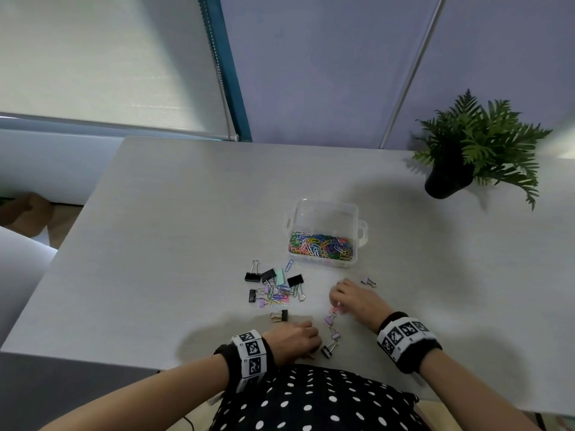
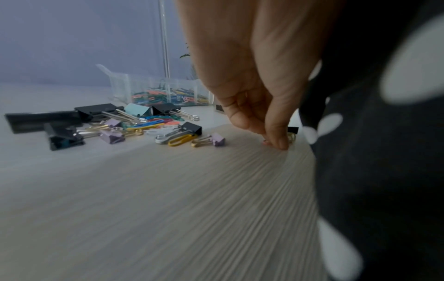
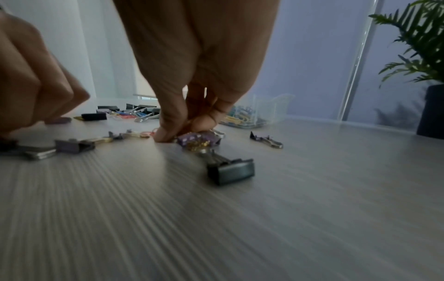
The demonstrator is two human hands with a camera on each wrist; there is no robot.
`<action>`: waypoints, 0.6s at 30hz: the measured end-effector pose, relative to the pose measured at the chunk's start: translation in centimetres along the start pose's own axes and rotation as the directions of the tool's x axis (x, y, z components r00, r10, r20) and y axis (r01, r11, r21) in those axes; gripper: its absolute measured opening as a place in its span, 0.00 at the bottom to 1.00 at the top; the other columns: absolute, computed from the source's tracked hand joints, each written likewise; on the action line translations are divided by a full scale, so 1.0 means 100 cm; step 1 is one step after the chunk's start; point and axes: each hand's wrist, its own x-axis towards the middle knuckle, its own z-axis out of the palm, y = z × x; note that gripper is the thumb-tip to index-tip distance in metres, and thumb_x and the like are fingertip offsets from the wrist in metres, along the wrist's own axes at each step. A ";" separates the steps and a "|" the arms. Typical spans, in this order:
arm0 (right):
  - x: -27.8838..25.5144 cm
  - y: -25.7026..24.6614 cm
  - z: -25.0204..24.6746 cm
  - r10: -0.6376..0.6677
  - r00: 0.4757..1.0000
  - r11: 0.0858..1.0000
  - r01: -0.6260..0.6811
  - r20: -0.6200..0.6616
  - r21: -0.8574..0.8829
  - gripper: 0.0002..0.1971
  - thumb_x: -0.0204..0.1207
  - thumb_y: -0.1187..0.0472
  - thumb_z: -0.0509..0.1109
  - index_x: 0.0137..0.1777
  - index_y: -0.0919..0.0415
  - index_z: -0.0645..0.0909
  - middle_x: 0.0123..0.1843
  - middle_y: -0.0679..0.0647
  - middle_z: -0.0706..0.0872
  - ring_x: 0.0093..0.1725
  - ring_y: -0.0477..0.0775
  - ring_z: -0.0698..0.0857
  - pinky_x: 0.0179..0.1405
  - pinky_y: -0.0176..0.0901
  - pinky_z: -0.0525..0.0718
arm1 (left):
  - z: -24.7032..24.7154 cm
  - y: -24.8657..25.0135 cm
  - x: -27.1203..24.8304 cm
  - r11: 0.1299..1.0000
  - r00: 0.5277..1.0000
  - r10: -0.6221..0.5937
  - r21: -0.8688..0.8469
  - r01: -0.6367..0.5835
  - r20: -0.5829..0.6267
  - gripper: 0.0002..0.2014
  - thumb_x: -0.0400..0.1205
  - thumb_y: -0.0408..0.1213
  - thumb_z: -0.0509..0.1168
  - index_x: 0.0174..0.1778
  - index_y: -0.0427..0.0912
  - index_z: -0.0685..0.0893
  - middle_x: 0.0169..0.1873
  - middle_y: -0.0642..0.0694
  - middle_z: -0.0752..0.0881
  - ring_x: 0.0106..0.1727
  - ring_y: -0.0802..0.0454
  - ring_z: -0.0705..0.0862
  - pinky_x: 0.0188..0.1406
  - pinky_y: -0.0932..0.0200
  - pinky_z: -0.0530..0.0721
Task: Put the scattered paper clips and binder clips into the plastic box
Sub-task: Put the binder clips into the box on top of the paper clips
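Two hands low over pale wood-grain table (image 1: 155,244), near its front edge, close to dotted dark garment (image 1: 311,402).
Left hand (image 1: 294,339): fingers curled down, tips bunched on tabletop as if pinching something small; whether anything is held, cannot tell. Small black binder clip with silver handles (image 1: 329,349) just beside it.
Right hand (image 1: 354,301): thumb and fingers pinched together, gripping small lilac binder clip with gold handles (image 3: 199,139), probably gathered for one trip to the box. Loose line of small lilac binder clips (image 1: 332,326) between the hands; one more lilac clip (image 1: 369,282) just beyond right hand.
Middle distance: scattered heap of black, mint and lilac binder clips mixed with coloured paper clips (image 1: 275,287), left of right hand, short of the box.
Beyond: clear lidless plastic box (image 1: 323,213), upright, bottom already covered in coloured paper clips; open top, free path from both hands.
Far right: green fern in dark pot (image 1: 448,178), well apart. Bare table on all sides of the heap.
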 end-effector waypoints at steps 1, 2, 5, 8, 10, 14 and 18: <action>0.001 0.002 0.000 -0.009 1.000 1.000 0.009 -0.021 0.000 0.06 0.71 0.69 0.66 0.46 0.61 0.76 0.52 0.57 0.79 0.53 0.47 0.67 0.39 0.53 0.81 | 0.000 0.001 0.001 1.000 1.000 -0.004 0.011 0.004 -0.005 0.07 0.80 0.26 0.57 0.52 0.32 0.76 0.50 0.34 0.79 0.52 0.37 0.77 0.41 0.41 0.84; 0.002 0.006 0.002 -0.014 0.999 1.000 0.014 -0.039 0.001 0.05 0.69 0.69 0.68 0.43 0.61 0.76 0.49 0.57 0.79 0.50 0.46 0.66 0.37 0.55 0.81 | -0.001 0.001 0.002 1.000 1.000 -0.006 0.016 0.006 -0.013 0.07 0.80 0.25 0.57 0.51 0.31 0.76 0.50 0.33 0.79 0.52 0.37 0.77 0.40 0.41 0.84; 0.004 0.012 0.003 -0.034 0.998 0.999 0.034 -0.048 0.000 0.08 0.65 0.67 0.72 0.39 0.60 0.75 0.46 0.58 0.78 0.47 0.46 0.65 0.35 0.55 0.81 | -0.005 0.000 0.004 0.998 0.999 -0.032 0.055 0.034 -0.026 0.08 0.78 0.23 0.56 0.51 0.31 0.76 0.51 0.32 0.78 0.55 0.36 0.76 0.39 0.43 0.83; 0.003 0.010 -0.001 -0.041 0.999 0.999 0.041 -0.025 -0.003 0.06 0.68 0.66 0.70 0.41 0.62 0.75 0.48 0.59 0.78 0.49 0.50 0.68 0.39 0.55 0.80 | -0.008 0.001 0.006 0.994 0.998 -0.057 0.093 0.057 -0.007 0.10 0.77 0.22 0.56 0.52 0.30 0.77 0.53 0.31 0.76 0.57 0.35 0.75 0.38 0.42 0.83; -0.001 0.007 -0.004 -0.039 0.999 0.999 0.039 -0.002 0.008 0.05 0.71 0.65 0.68 0.43 0.63 0.74 0.49 0.59 0.78 0.51 0.54 0.72 0.41 0.54 0.78 | -0.011 0.001 0.008 0.989 0.997 -0.067 0.131 0.062 0.035 0.11 0.76 0.22 0.56 0.53 0.30 0.76 0.55 0.32 0.76 0.58 0.36 0.74 0.38 0.42 0.82; -0.006 -0.003 -0.007 -0.036 0.999 0.999 0.035 0.024 0.039 0.02 0.74 0.66 0.62 0.44 0.63 0.72 0.48 0.59 0.78 0.49 0.51 0.70 0.40 0.48 0.72 | -0.007 -0.001 0.008 0.970 0.992 0.035 0.236 -0.063 0.124 0.13 0.61 0.34 0.74 0.40 0.42 0.81 0.38 0.46 0.83 0.39 0.48 0.84 0.24 0.62 0.81; -0.005 -0.012 -0.005 -0.034 0.999 0.996 0.034 -0.007 0.078 0.02 0.75 0.68 0.62 0.42 0.63 0.71 0.46 0.60 0.77 0.45 0.49 0.65 0.39 0.47 0.69 | -0.006 -0.004 0.011 0.941 0.995 0.027 0.334 -0.060 0.101 0.16 0.57 0.41 0.77 0.38 0.48 0.81 0.34 0.53 0.84 0.35 0.55 0.83 0.26 0.67 0.80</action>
